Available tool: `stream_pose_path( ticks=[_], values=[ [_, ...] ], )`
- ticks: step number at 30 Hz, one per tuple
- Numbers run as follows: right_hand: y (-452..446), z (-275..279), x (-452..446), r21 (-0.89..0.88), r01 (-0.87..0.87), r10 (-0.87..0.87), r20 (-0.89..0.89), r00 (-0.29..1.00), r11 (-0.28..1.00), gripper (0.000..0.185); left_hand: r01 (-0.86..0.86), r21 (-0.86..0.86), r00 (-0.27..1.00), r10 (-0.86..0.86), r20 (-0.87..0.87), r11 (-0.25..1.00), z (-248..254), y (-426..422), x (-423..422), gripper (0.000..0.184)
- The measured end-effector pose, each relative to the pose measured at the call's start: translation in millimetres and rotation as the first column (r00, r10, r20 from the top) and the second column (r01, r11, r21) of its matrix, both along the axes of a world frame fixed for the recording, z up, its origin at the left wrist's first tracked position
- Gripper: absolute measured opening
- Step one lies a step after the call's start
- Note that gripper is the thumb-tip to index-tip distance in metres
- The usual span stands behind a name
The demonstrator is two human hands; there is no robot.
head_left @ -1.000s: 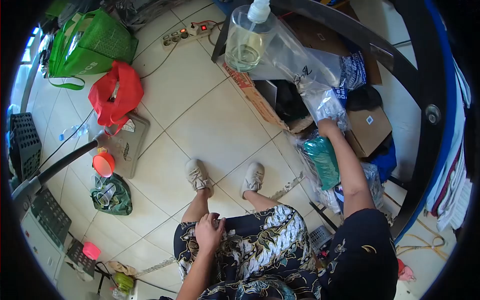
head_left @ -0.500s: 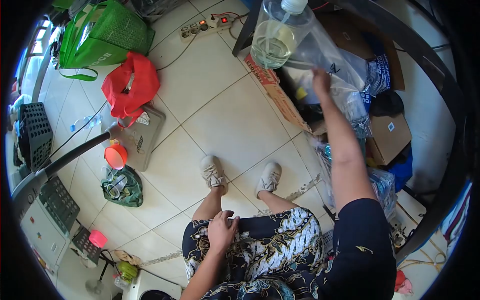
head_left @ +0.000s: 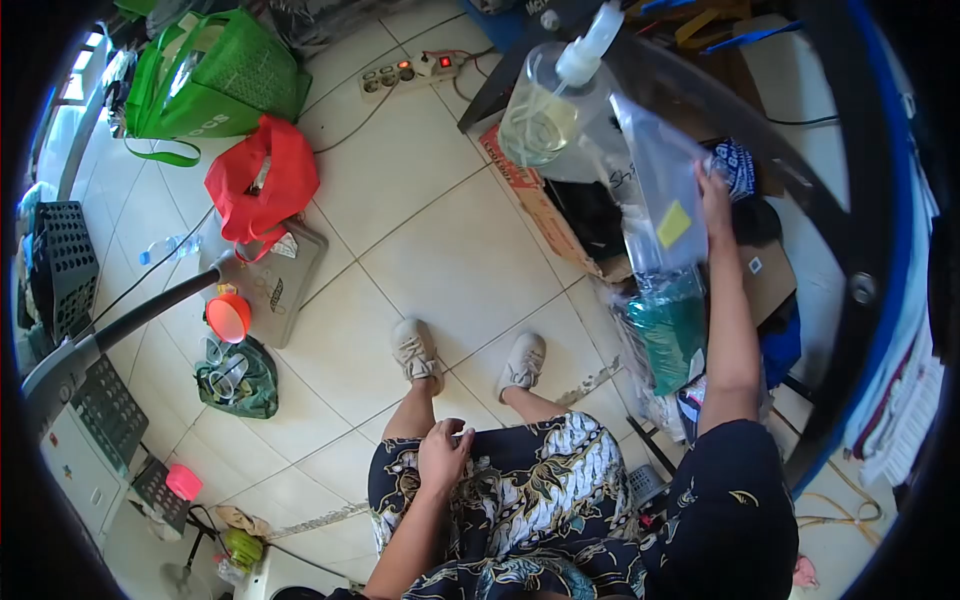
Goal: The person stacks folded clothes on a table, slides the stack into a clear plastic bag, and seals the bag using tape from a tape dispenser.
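Right of centre, here's the thing in hand: a pale plastic sheet (head_left: 655, 165), bearing a yellow patch (head_left: 674, 226), held up near the open cardboard box (head_left: 548, 222). The right hand (head_left: 711, 185) is closed on the sheet's right edge, and I'd say that edge grip lets the thin plastic spread out rather than fold over. And the left hand (head_left: 443, 455)? Slack on the lap (head_left: 540, 465), lower middle of the frame, gripping nothing that I can see; presumably 1 hand is plenty for something so light. So the 2 hands are well apart.

Just left of the sheet, a clear bag (head_left: 610, 165) shows black writing. Up beyond it comes the pump bottle (head_left: 540, 130), tilted in my view, and what it rests on I can't make out. Below the sheet sits a green packet (head_left: 667, 340), its clear wrap probably there to keep it clean. Past the forearm, a brown carton (head_left: 770, 270).

Further out, 2 pale shoes (head_left: 415, 350) stand apart on the tiles (head_left: 430, 230), likely for a steady seat. Top middle, a power strip (head_left: 410, 74) glows red. Over at upper left, a red bag (head_left: 262, 180) slumps against a grey case (head_left: 295, 275), with a big green bag (head_left: 215, 80) behind.
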State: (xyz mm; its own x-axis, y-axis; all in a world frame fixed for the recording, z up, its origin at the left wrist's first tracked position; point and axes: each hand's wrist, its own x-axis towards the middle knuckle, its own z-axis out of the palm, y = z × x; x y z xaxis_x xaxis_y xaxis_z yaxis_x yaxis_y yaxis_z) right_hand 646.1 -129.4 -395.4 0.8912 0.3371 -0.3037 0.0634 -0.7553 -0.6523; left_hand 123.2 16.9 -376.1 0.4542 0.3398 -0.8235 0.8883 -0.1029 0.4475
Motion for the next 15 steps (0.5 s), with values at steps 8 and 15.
stream_pose_path(
  ticks=[8,15],
  values=[
    [-64.4,-5.0,-9.7,0.508,0.207,-0.203,-0.063,0.977,0.836,0.034,-0.013,-0.043,1.000,0.014,0.026,0.999,-7.0,-20.5,-11.6,0.032],
    [-33.9,-98.4,-43.5,0.515,0.699,-0.294,-0.658,0.693,0.496,0.018,-0.067,-0.082,0.994,0.073,0.076,0.994,-17.9,-11.7,4.3,0.029]
  ],
)
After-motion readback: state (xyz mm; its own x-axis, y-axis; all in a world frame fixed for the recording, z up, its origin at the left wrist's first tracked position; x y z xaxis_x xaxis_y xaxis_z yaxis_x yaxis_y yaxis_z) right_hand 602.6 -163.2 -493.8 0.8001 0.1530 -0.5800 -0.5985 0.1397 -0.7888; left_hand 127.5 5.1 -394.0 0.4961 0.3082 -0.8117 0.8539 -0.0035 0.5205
